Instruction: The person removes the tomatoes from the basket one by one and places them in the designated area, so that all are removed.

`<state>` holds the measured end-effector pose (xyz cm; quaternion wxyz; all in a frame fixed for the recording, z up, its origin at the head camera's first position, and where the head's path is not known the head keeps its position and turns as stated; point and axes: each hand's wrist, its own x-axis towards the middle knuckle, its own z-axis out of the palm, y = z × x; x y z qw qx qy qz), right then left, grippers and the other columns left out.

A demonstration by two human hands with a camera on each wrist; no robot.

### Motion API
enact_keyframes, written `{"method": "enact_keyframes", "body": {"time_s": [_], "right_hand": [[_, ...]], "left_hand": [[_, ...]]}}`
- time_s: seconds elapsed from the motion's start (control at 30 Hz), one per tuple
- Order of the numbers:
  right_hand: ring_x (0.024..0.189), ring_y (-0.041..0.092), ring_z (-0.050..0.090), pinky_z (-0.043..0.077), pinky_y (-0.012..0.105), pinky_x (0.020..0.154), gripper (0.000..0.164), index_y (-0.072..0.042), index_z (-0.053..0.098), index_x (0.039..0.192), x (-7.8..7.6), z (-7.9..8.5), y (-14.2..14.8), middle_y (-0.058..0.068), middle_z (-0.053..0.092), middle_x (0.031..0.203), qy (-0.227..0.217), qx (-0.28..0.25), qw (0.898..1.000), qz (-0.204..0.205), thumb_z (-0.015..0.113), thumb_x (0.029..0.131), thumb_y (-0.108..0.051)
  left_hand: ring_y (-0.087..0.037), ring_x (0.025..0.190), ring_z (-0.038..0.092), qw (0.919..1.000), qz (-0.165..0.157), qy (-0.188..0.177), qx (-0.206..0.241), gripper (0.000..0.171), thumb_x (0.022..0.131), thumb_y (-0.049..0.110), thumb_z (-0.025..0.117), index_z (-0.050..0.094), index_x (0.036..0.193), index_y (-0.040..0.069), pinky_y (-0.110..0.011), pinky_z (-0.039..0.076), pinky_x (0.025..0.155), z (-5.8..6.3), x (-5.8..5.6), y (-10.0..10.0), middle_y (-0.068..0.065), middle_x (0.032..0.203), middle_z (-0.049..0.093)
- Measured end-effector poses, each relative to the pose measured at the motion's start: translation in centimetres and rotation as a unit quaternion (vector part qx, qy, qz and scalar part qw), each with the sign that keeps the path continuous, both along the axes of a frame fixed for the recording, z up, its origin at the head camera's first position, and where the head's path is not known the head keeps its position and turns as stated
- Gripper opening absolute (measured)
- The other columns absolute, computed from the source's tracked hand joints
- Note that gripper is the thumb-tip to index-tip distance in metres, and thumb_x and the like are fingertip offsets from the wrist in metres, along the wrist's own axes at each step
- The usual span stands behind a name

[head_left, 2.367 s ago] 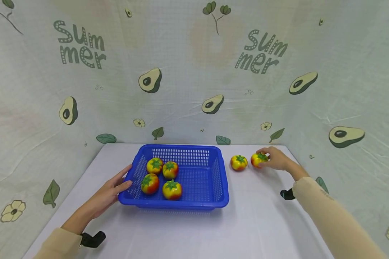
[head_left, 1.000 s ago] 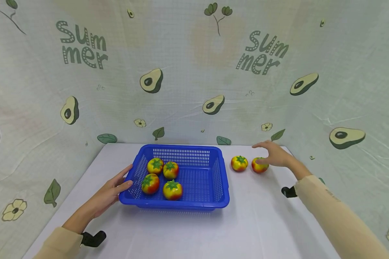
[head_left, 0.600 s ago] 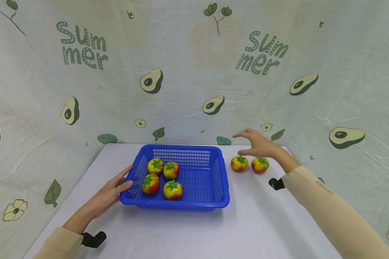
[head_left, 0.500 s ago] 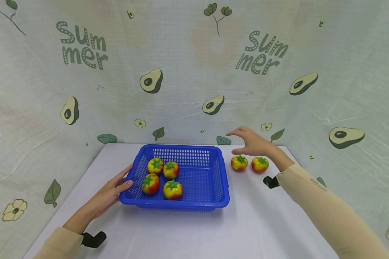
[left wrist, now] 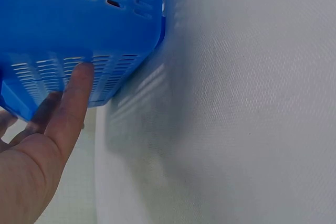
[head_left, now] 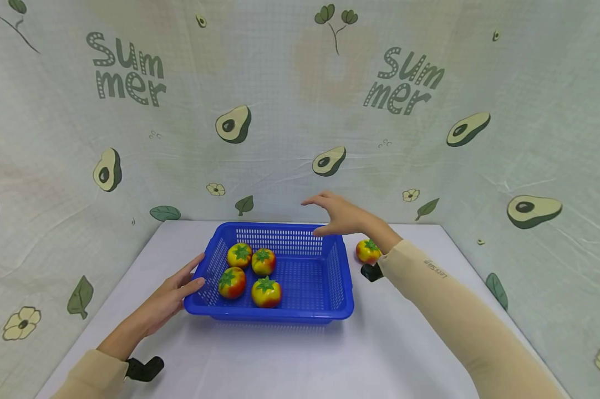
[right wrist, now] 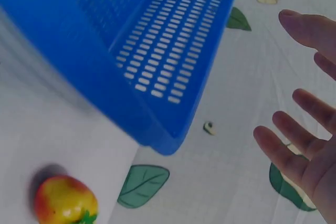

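Observation:
A blue plastic basket [head_left: 300, 314] with slotted walls stands on the white table. Inside, towards its left, sit several red-and-yellow toy fruits [head_left: 266, 293] with green star-shaped leaf tops. My left hand [head_left: 166, 298] touches the basket's left side, its fingers mostly straight; the left wrist view has one digit [left wrist: 79, 90] against the slotted outer wall. Above the back right rim hovers my right hand [head_left: 344, 215], holding nothing, thumb and fingers spread apart. Right of the basket a toy fruit [head_left: 368, 251] lies partly behind the right wrist; the second loose one is hidden in the head view.
The cloth backdrop [head_left: 280, 160], printed with avocados, leaves and lettering, rises behind the table and along both sides. Black wrist cameras [head_left: 145, 368] are worn on both wrists. The basket takes up the table's back middle [head_left: 260, 354].
My right hand has let go of the right-hand loose toy fruit, lifted, and moved left over the other one to the basket's back right rim. The left hand and basket stay put.

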<state>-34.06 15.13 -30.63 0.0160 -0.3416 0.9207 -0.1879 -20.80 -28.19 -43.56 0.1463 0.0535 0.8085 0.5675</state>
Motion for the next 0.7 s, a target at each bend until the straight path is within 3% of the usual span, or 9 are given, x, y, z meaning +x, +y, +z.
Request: {"method": "enact_keyframes", "body": {"time_s": [0.37,0.7], "right_hand": [[0.148,0.033,0.046,0.045,0.054,0.119,0.075,-0.018,0.053,0.157,-0.8,-2.0,-5.3,0.012,0.047,0.162,-0.026,-0.003,0.999,0.040,0.087,0.091,-0.028],[0.133,0.033,0.058,0.053,0.047,0.110,0.073,-0.013,0.053,0.156,-1.6,-4.4,-7.4,0.015,0.053,0.152,-0.069,-0.020,0.995,0.074,0.086,0.091,-0.022]], "left_hand": [[-0.058,0.151,0.033,1.0000,-0.003,0.001,0.002,0.078,0.112,0.038,0.052,0.003,0.173,0.030,-0.063,0.048,0.112,0.0,0.0,0.0,-0.033,0.172,0.013],[-0.059,0.152,0.030,1.0000,-0.004,0.002,-0.001,0.079,0.112,0.039,0.052,0.003,0.173,0.029,-0.064,0.046,0.113,0.2,0.0,0.0,-0.033,0.173,0.010]]}}
